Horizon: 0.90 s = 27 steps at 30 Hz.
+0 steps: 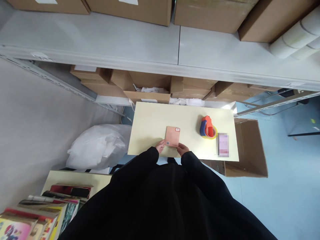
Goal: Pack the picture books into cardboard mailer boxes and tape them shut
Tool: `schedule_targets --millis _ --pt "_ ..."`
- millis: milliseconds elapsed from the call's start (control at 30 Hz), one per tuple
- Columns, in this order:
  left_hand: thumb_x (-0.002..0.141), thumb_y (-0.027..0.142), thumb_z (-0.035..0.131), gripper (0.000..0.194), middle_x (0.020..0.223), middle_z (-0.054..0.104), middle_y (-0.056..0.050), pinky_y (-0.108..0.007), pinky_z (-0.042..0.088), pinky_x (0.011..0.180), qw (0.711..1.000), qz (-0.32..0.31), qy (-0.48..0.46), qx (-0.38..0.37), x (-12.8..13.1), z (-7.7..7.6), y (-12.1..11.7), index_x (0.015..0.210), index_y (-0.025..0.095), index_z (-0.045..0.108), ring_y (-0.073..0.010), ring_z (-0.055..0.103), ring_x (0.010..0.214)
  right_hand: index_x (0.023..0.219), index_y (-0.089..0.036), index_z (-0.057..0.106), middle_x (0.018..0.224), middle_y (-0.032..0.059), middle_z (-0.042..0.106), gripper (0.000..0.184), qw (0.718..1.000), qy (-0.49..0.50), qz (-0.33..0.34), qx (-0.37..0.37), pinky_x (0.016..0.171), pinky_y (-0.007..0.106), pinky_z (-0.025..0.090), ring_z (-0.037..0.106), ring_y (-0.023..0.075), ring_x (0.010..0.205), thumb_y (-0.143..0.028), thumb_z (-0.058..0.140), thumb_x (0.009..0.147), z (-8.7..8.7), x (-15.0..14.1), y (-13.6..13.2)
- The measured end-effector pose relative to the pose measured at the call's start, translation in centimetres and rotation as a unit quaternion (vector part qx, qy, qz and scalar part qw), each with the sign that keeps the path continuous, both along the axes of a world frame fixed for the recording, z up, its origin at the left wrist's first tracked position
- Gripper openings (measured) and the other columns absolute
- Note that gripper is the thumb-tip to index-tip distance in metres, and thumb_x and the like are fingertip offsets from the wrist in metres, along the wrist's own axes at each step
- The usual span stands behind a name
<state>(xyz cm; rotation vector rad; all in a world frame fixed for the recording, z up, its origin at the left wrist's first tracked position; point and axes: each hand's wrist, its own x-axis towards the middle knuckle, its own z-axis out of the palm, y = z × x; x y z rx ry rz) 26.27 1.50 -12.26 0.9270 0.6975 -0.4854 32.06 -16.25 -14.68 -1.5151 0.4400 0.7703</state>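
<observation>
A small pinkish-brown book [172, 135] lies flat on a pale yellow table [150, 123], close to its near edge. My left hand [160, 146] grips the book's near left corner, thumb on top. My right hand [182, 149] holds the near right corner with its fingers curled on the edge. Both arms are in black sleeves. To the right of the book sit an orange and blue tape dispenser [207, 127] and a pink phone-like rectangle [223, 144].
Grey metal shelving [125, 43] with cardboard boxes stands behind the table. An open cardboard box [250, 150] is on the blue floor at right. A white plastic bag [97, 146] lies at left. Stacked colourful books [37, 216] sit on a second table at lower left.
</observation>
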Motion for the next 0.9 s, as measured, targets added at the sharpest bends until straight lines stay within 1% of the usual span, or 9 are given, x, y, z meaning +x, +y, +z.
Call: schedule_targets --millis 133,267,333,433,500,600,667,767,900 --pt "0.065 0.017 0.043 0.061 0.142 0.025 -0.004 -0.041 0.010 0.105 1.000 -0.005 0.027 -0.003 0.2 0.8 -0.3 0.126 0.022 0.039 -0.0206 0.017 0.131 0.067 -0.020 0.048 0.058 -0.0035 0.055 0.037 0.999 -0.019 -0.035 -0.037 0.053 0.029 0.049 0.055 0.0112 0.051 -0.037 0.070 0.042 0.3 0.5 0.2" --pt "0.061 0.015 0.044 0.061 0.139 0.032 -0.007 -0.041 0.012 0.104 1.000 0.008 0.025 -0.013 0.9 1.9 0.0 0.122 0.019 0.044 -0.0229 0.024 0.129 0.070 -0.020 0.048 0.057 -0.0046 0.051 0.033 0.995 -0.063 -0.049 -0.062 0.058 0.030 0.051 0.053 0.0102 0.052 -0.036 0.067 0.048 1.2 1.3 -0.3" --pt "0.062 0.018 0.043 0.059 0.137 0.036 -0.007 -0.041 0.015 0.104 0.999 0.014 0.012 -0.029 1.5 2.4 0.5 0.121 0.019 0.046 -0.0230 0.029 0.127 0.072 -0.020 0.050 0.061 -0.0026 0.053 0.028 0.985 -0.125 -0.020 -0.117 0.062 0.032 0.052 0.053 0.0113 0.055 -0.034 0.063 0.052 1.9 1.5 -0.6" --pt "0.064 0.021 0.042 0.057 0.136 0.037 -0.007 -0.040 0.019 0.104 0.998 0.023 -0.007 -0.064 2.6 3.0 1.3 0.121 0.019 0.045 -0.0219 0.035 0.124 0.076 -0.019 0.055 0.071 0.0020 0.057 0.020 0.944 -0.246 0.054 -0.216 0.064 0.032 0.052 0.055 0.0139 0.063 -0.028 0.057 0.059 2.7 1.0 -1.0" --pt "0.065 0.021 0.042 0.057 0.137 0.036 -0.008 -0.039 0.020 0.104 0.996 0.030 -0.005 -0.081 3.1 3.1 1.5 0.122 0.017 0.044 -0.0222 0.035 0.124 0.080 -0.020 0.057 0.077 0.0038 0.056 0.018 0.920 -0.301 0.094 -0.234 0.063 0.030 0.053 0.055 0.0148 0.068 -0.024 0.051 0.063 2.8 0.3 -1.1" --pt "0.065 0.016 0.043 0.061 0.136 0.037 -0.009 -0.042 0.020 0.103 0.997 0.024 0.021 -0.072 3.1 3.0 1.0 0.126 0.017 0.040 -0.0240 0.034 0.125 0.082 -0.022 0.060 0.081 0.0052 0.055 0.021 0.894 -0.345 0.172 -0.229 0.064 0.029 0.052 0.056 0.0152 0.069 -0.018 0.047 0.066 2.6 -1.1 -0.6" --pt "0.066 0.014 0.045 0.066 0.134 0.040 -0.008 -0.046 0.021 0.101 0.998 0.009 0.041 -0.056 2.6 2.8 0.4 0.130 0.022 0.032 -0.0260 0.037 0.122 0.084 -0.022 0.062 0.082 0.0058 0.056 0.023 0.879 -0.356 0.228 -0.222 0.067 0.030 0.051 0.056 0.0156 0.069 -0.016 0.049 0.066 2.3 -1.8 0.0" --pt "0.069 0.015 0.053 0.072 0.125 0.050 -0.008 -0.050 0.031 0.093 0.998 0.002 0.070 -0.003 1.9 2.2 -0.7 0.133 0.029 0.022 -0.0283 0.047 0.113 0.088 -0.023 0.063 0.084 0.0057 0.059 0.026 0.864 -0.359 0.306 -0.176 0.072 0.031 0.050 0.057 0.0174 0.075 -0.016 0.053 0.065 2.1 -2.3 0.9" --pt "0.066 0.018 0.064 0.070 0.115 0.056 -0.012 -0.047 0.044 0.082 0.990 0.047 0.106 0.077 2.0 1.1 -1.8 0.127 0.024 0.029 -0.0299 0.056 0.101 0.093 -0.024 0.062 0.093 0.0042 0.062 0.030 0.865 -0.357 0.339 -0.097 0.082 0.035 0.047 0.057 0.0196 0.091 -0.018 0.055 0.064 2.6 -2.5 0.8"
